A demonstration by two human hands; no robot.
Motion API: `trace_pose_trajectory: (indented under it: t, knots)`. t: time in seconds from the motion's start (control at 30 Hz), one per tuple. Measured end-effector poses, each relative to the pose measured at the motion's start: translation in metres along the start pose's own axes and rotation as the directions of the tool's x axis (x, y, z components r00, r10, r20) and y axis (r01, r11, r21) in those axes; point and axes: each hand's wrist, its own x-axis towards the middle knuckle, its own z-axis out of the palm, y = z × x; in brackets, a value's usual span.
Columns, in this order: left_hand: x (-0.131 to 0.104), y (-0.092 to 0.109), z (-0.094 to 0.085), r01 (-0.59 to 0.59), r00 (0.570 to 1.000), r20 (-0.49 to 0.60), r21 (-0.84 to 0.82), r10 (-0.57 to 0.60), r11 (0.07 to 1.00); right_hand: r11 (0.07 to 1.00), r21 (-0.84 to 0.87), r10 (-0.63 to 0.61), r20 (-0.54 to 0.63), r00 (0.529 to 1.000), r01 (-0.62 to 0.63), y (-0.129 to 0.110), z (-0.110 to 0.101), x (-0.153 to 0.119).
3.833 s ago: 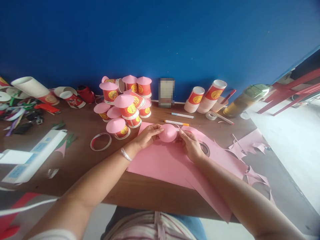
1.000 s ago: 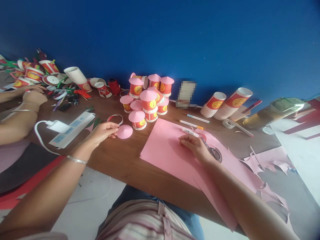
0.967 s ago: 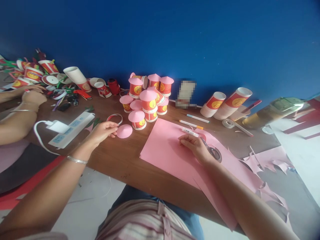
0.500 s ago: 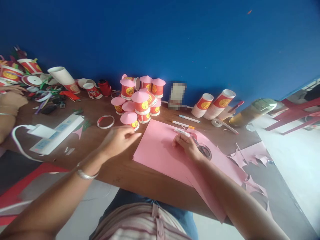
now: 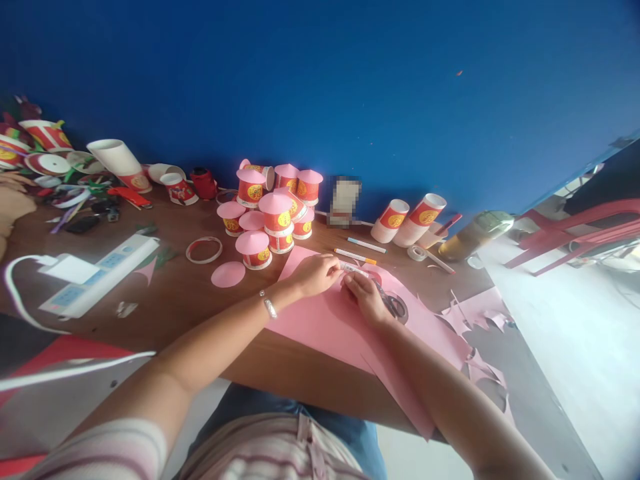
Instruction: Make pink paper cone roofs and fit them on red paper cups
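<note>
My left hand [image 5: 316, 275] is pinched over the pink paper sheets [image 5: 325, 327], its fingertips at the left end of a white tube like a glue stick [image 5: 354, 269]. My right hand [image 5: 365, 295] is curled closed just below that tube, its fingertips close to the left ones. What either pinch holds, if anything, is too small or hidden to make out. Black-handled scissors [image 5: 397, 308] lie on the paper against the right hand, partly covered. A flat pink paper disc [image 5: 229, 274] rests on the table left of the sheets.
Red paper cups with pink cone tops [image 5: 253, 245] cluster behind my left hand. Two markers [image 5: 355, 256], cup stacks [image 5: 420, 217] and a bottle [image 5: 475, 237] stand or lie farther right. Left are a tape ring [image 5: 204, 250], a power strip [image 5: 100, 273] and another person's hand [image 5: 15, 207].
My left hand has moved right from beside the cups to my right hand, uncovering the pink disc. The view has shifted slightly right. My right hand stays over the paper.
</note>
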Motion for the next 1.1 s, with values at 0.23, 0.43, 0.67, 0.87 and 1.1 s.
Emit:
trace_pose_trajectory:
  t: [0.23,0.43,0.67,0.87,1.1]
  knots:
    - [-0.015,-0.017,0.014,0.049,0.997,0.057,0.122,-0.056,0.991,0.918,-0.387,-0.079,0.027,0.996,0.084,-0.006,-0.006,-0.001]
    - [-0.019,-0.011,0.016,0.019,0.992,0.114,0.279,-0.053,0.96,0.362,-0.89,-0.487,0.073,0.87,0.278,-0.012,-0.034,-0.012]
    - [-0.019,-0.017,0.019,-0.064,0.992,0.122,0.397,0.016,0.915,0.075,-0.958,-0.409,0.224,0.884,0.278,0.002,-0.041,-0.069]
    - [-0.03,0.009,0.015,-0.395,0.895,0.32,0.245,0.311,0.885,0.007,-0.992,-0.371,0.117,0.921,0.129,0.004,-0.069,-0.108]
    - [-0.047,0.049,0.02,-0.601,0.759,0.476,0.245,0.445,0.761,0.06,-0.998,-0.281,-0.007,0.96,0.011,0.003,-0.082,-0.096]
